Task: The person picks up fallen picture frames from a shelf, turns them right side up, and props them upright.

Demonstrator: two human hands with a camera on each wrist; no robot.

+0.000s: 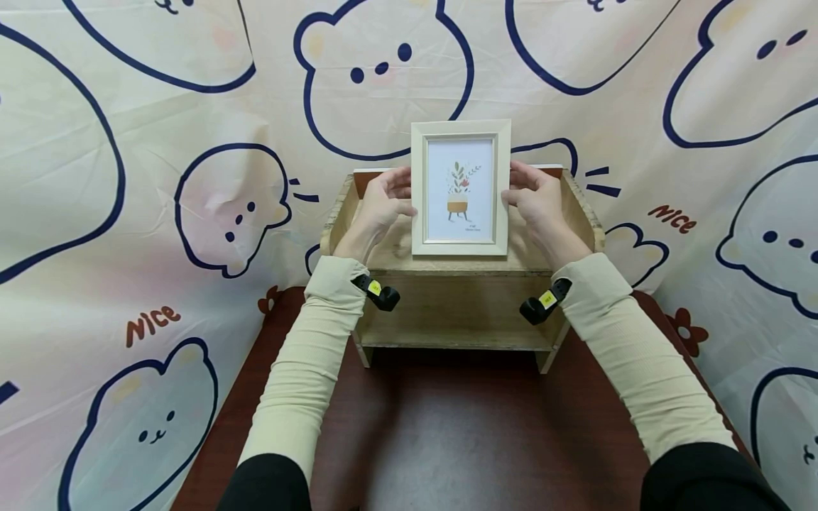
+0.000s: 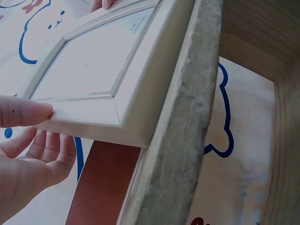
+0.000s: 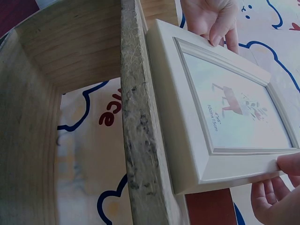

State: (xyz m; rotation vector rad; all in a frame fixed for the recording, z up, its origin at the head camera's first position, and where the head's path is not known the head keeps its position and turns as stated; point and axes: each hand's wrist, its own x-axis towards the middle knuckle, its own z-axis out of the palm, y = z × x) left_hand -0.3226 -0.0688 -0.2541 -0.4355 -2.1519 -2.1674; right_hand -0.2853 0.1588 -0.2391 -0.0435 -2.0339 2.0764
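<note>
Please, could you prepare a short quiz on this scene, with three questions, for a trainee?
1. What colour is the frame?
A) black
B) off-white
C) red
2. True or false: only one grip holds the frame.
3. Which wooden thing stands on the table?

Key:
1. B.
2. False: the left grip and the right grip both hold it.
3. The shelf.

There are two hands (image 1: 382,204) (image 1: 540,202), one frame (image 1: 460,188), one shelf (image 1: 456,309), one table (image 1: 473,440)
</note>
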